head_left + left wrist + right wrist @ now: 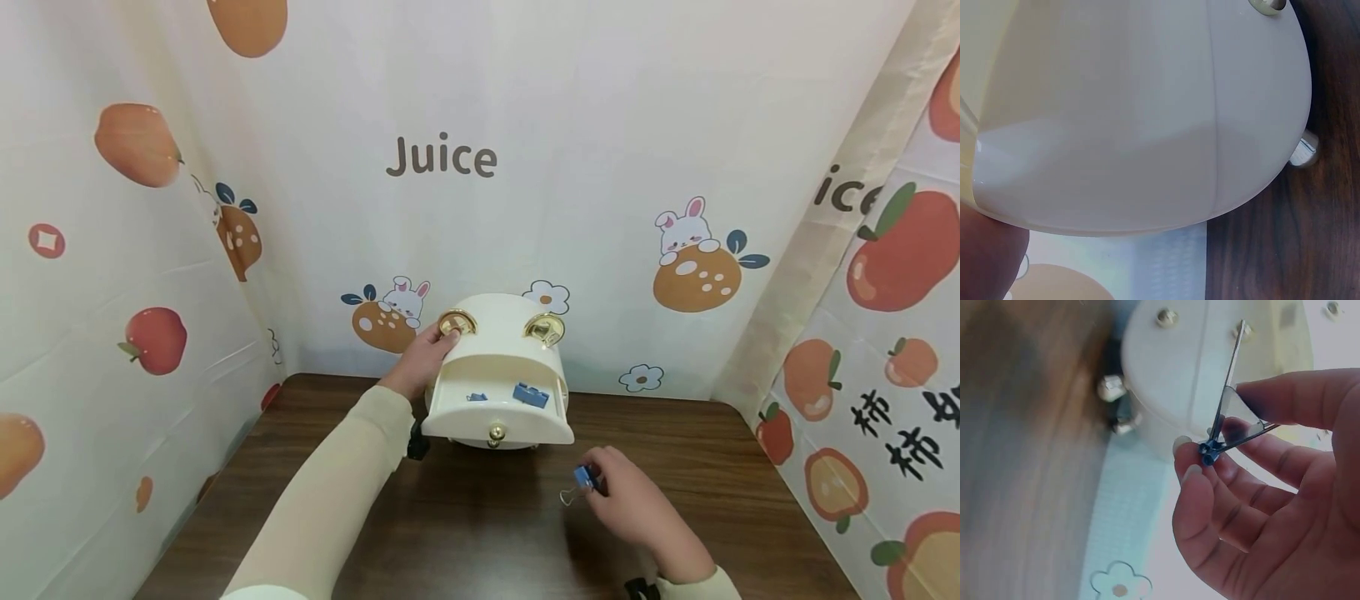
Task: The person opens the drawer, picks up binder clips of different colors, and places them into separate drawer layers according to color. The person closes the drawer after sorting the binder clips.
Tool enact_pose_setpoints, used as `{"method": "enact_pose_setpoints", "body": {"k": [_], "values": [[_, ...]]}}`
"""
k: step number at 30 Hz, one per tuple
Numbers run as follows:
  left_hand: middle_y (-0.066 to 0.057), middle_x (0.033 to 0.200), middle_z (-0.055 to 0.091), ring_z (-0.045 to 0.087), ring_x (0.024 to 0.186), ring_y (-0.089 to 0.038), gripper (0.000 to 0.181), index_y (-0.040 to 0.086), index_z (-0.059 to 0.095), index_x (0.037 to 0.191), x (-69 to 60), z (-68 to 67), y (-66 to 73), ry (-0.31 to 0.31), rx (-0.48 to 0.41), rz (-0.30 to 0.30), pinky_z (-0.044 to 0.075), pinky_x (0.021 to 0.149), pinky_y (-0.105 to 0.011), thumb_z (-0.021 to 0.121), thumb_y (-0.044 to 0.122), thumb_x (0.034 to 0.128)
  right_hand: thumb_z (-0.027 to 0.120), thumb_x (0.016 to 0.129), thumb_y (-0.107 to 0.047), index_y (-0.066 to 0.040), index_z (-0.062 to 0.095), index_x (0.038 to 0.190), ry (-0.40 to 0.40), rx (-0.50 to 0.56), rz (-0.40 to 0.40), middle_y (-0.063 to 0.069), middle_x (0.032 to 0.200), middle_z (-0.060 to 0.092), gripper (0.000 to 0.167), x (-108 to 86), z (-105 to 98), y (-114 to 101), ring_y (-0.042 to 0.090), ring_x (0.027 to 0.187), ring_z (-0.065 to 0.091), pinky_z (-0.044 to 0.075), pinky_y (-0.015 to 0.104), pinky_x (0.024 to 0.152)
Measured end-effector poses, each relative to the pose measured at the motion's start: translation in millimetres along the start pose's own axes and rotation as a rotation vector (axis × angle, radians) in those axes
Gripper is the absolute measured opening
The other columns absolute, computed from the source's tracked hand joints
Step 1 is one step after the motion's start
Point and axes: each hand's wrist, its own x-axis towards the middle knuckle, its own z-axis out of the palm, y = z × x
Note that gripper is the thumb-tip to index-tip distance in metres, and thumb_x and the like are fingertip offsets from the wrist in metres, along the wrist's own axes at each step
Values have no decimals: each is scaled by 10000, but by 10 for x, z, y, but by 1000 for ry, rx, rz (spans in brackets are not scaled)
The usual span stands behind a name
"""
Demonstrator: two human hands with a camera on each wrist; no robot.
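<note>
A small white storage box (pixel 498 321) with a rounded top and two gold round fittings stands on the table. Its drawer (pixel 450 423) is pulled out at the front, with a gold knob. Inside lie a small blue binder clip (pixel 477 397) and a larger blue binder clip piece (pixel 531 394), possibly more than one. My left hand (pixel 423 360) holds the box's upper left side by the gold fitting; some fingers are hidden. Right of the drawer, above the table, my right hand (pixel 626 500) pinches a blue binder clip (pixel 1210 450) whose wire handles stick out.
The dark wooden table (pixel 480 533) extends in front of and beside the box. Behind stands a white curtain (pixel 600 125) printed with fruit, rabbits and flowers, with further curtain on both sides. The box has short metallic feet (pixel 1304 150).
</note>
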Motion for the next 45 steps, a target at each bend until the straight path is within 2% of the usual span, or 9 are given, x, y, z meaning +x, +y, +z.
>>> {"method": "enact_pose_setpoints", "body": {"k": [10,15,21,27,31,40,45], "values": [[-111,1257,628,689,877,-236,479,285,443,1551,17,3,1,-8,2,3,585,736,-387,504,401,1090,688,981,-130,-111,647,1181,53,33,-12,24,1021,562,205,53,-302,-5,179,817,552,497,344,679],[-94,1269,630,689,891,-240,474,291,454,1544,16,7,-9,5,-1,3,583,740,-386,513,400,1087,675,991,-140,-85,629,1212,87,22,-45,50,1041,565,232,90,-446,-40,195,824,547,498,352,678],[-101,1273,628,690,905,-241,481,289,449,1549,15,23,-20,-5,4,15,584,751,-391,514,402,1086,660,1006,-161,-67,615,1246,171,2,-78,76,1074,562,262,136,-575,-140,211,851,542,499,362,700],[-100,1255,634,688,894,-245,469,283,464,1533,27,-1,-32,13,27,15,585,736,-386,514,410,1085,641,1024,-197,-55,599,1265,290,41,-139,84,1102,554,282,217,-633,-369,223,890,549,520,395,764],[-85,1275,628,681,925,-242,473,282,469,1531,31,-11,-27,19,48,9,580,751,-377,516,420,1081,642,1025,-213,-58,601,1276,327,28,-180,86,1136,565,298,279,-698,-567,219,889,566,525,403,754],[-97,1319,605,665,936,-220,486,254,449,1555,10,-14,-10,23,57,25,567,763,-354,506,386,1091,666,1005,-224,-76,600,1309,280,-25,-279,60,1149,572,344,484,-834,-1005,210,871,562,517,364,684],[-117,1324,606,670,929,-226,474,253,456,1547,5,-7,-5,11,48,28,570,755,-356,504,382,1093,678,993,-233,-91,605,1315,245,-133,-320,47,1188,574,359,616,-865,-1233,207,865,554,519,358,693]]}}
